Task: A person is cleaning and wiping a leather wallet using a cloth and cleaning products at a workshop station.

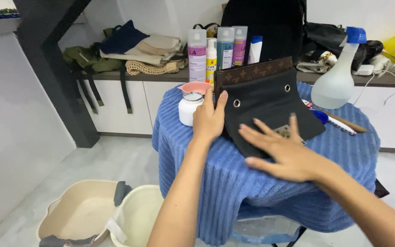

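Counted from where I stand: my two hands, left (209, 120) and right (285, 150); one black bag (270, 103); one white jar (189, 109); one pink dish (196, 87); one spray bottle (339, 77); four tall bottles (197, 55) on the counter (161, 75); two basins (81, 210) on the floor.

White jar (189, 109) crowds bag's (270, 107) left, spray bottle (337, 80) right — front edge free
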